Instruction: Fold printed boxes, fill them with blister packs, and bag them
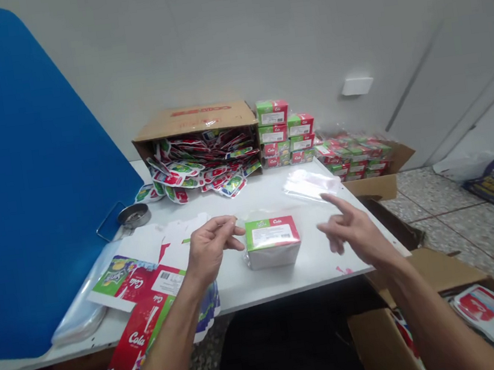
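Gleaming under clear plastic (247, 261), red-green Cola box (273, 242)

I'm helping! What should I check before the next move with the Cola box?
1. Left hand is empty and off the box: ok.
2. Right hand is empty and off the box: ok.
3. Cola box sits flat on the white table: ok.
4. Clear plastic bag lies apart from the box: ok.
5. Printed Cola card sheet stays fully on the table: not ok, it hangs over the edge.
6. Box is sealed: cannot tell.
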`<action>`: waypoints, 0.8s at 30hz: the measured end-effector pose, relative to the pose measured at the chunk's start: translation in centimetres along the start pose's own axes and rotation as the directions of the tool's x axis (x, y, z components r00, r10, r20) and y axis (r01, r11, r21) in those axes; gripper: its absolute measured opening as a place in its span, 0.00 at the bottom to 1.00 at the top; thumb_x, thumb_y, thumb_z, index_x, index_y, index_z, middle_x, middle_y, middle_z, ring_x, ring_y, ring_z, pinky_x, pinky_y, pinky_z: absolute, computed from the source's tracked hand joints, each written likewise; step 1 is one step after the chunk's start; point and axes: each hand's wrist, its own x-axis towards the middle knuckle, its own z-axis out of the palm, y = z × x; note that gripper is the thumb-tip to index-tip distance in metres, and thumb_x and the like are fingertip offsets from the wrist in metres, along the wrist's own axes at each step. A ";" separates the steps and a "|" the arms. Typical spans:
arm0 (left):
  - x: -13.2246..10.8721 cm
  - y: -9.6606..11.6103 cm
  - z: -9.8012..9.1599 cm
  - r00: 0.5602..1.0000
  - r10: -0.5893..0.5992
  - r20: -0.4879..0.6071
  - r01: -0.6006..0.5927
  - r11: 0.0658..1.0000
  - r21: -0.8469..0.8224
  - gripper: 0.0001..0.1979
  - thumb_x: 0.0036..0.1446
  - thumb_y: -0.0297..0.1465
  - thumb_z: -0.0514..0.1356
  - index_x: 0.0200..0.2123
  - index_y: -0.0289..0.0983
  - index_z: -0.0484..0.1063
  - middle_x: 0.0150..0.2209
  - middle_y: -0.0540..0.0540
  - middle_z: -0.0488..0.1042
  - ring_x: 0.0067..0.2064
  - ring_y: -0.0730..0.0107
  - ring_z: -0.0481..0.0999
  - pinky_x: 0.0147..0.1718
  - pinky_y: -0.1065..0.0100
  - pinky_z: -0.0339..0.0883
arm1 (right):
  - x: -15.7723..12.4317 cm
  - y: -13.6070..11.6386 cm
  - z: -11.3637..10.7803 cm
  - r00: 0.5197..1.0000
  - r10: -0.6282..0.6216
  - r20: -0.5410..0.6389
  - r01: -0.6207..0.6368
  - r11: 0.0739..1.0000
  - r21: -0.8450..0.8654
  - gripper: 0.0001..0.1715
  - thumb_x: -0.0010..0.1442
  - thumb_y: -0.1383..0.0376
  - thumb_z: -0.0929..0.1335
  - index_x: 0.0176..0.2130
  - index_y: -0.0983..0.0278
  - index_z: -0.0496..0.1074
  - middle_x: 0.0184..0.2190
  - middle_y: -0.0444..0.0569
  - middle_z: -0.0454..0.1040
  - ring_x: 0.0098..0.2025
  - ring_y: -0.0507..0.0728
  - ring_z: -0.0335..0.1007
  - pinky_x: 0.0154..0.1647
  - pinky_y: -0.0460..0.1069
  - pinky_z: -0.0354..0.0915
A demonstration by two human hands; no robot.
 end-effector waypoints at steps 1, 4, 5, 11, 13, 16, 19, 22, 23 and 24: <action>-0.1 0.1 -0.1 1.000 -0.003 -0.001 0.003 1.000 -0.004 0.15 0.56 0.39 0.69 0.42 0.35 0.76 0.32 0.45 0.83 0.23 0.68 0.79 0.27 0.67 0.74 | 1.5 -0.3 0.5 0.999 -0.022 0.041 0.021 1.000 0.011 0.50 0.55 0.52 0.77 0.69 0.61 0.59 0.18 0.38 0.72 0.16 0.54 0.68 0.17 0.47 0.65; -0.8 0.0 -0.5 1.000 -0.016 -0.018 0.015 0.999 -0.031 0.15 0.56 0.38 0.69 0.42 0.35 0.76 0.33 0.45 0.83 0.24 0.68 0.80 0.29 0.67 0.75 | 3.5 0.3 1.4 0.990 -0.076 0.115 0.073 0.997 0.033 0.29 0.59 0.51 0.75 0.54 0.64 0.76 0.23 0.45 0.77 0.20 0.55 0.74 0.19 0.48 0.69; -1.1 -0.1 -0.7 1.000 -0.021 -0.023 0.020 0.999 -0.047 0.15 0.56 0.38 0.69 0.42 0.35 0.76 0.34 0.44 0.83 0.25 0.68 0.81 0.30 0.67 0.75 | 3.3 0.8 1.5 0.989 -0.096 0.114 0.092 0.995 0.043 0.24 0.59 0.52 0.74 0.49 0.64 0.79 0.26 0.47 0.79 0.24 0.56 0.77 0.23 0.49 0.72; -2.8 -1.0 -1.0 0.991 -0.136 0.020 0.137 0.960 -0.243 0.18 0.55 0.42 0.67 0.39 0.33 0.76 0.37 0.38 0.84 0.36 0.54 0.85 0.39 0.58 0.78 | -0.8 5.3 2.1 0.985 -0.164 0.047 0.159 0.984 0.082 0.12 0.63 0.58 0.72 0.42 0.62 0.81 0.36 0.52 0.82 0.39 0.61 0.81 0.39 0.56 0.78; -3.1 -1.4 -0.8 0.982 -0.190 -0.015 0.177 0.937 -0.300 0.24 0.55 0.50 0.63 0.36 0.32 0.76 0.34 0.36 0.84 0.35 0.51 0.85 0.36 0.58 0.78 | -1.9 6.7 2.5 0.984 -0.179 0.027 0.176 0.981 0.083 0.11 0.64 0.59 0.72 0.42 0.62 0.81 0.38 0.53 0.83 0.40 0.62 0.80 0.44 0.58 0.77; -3.7 -2.1 0.1 0.954 -0.250 -0.167 0.206 0.948 -0.242 0.23 0.52 0.49 0.67 0.29 0.33 0.73 0.28 0.40 0.82 0.29 0.57 0.84 0.30 0.63 0.77 | -2.6 8.3 3.0 0.979 -0.202 0.004 0.199 0.969 0.144 0.13 0.64 0.58 0.72 0.45 0.62 0.81 0.40 0.54 0.83 0.42 0.64 0.81 0.48 0.60 0.75; -4.5 -3.1 1.0 0.938 -0.252 -0.238 0.217 0.962 -0.164 0.19 0.45 0.37 0.75 0.28 0.34 0.70 0.24 0.46 0.80 0.26 0.65 0.82 0.30 0.67 0.76 | -2.5 9.2 3.5 0.974 -0.213 -0.083 0.226 0.952 0.206 0.17 0.65 0.55 0.69 0.39 0.63 0.83 0.36 0.54 0.83 0.40 0.64 0.80 0.44 0.60 0.75; -5.3 -4.4 1.2 0.941 -0.253 -0.225 0.204 0.954 -0.219 0.21 0.44 0.33 0.76 0.36 0.36 0.69 0.25 0.50 0.80 0.26 0.69 0.81 0.32 0.69 0.76 | -2.4 9.9 4.6 0.959 -0.166 -0.228 0.200 0.970 0.136 0.13 0.61 0.58 0.73 0.28 0.62 0.81 0.28 0.51 0.81 0.34 0.61 0.78 0.39 0.57 0.74; -5.4 -4.9 1.1 0.944 -0.253 -0.213 0.200 0.950 -0.239 0.23 0.44 0.32 0.76 0.40 0.36 0.69 0.25 0.52 0.80 0.26 0.70 0.80 0.33 0.68 0.76 | -2.3 10.1 4.9 0.956 -0.130 -0.262 0.171 0.976 0.138 0.11 0.59 0.60 0.75 0.28 0.62 0.79 0.27 0.49 0.80 0.32 0.60 0.77 0.39 0.56 0.73; -5.5 -5.4 0.9 0.947 -0.256 -0.194 0.204 0.946 -0.251 0.26 0.44 0.31 0.76 0.44 0.37 0.68 0.26 0.53 0.80 0.27 0.71 0.80 0.33 0.68 0.76 | -2.2 10.4 5.3 0.954 -0.087 -0.289 0.141 0.975 0.172 0.08 0.57 0.61 0.76 0.29 0.62 0.79 0.26 0.48 0.80 0.31 0.59 0.77 0.38 0.56 0.73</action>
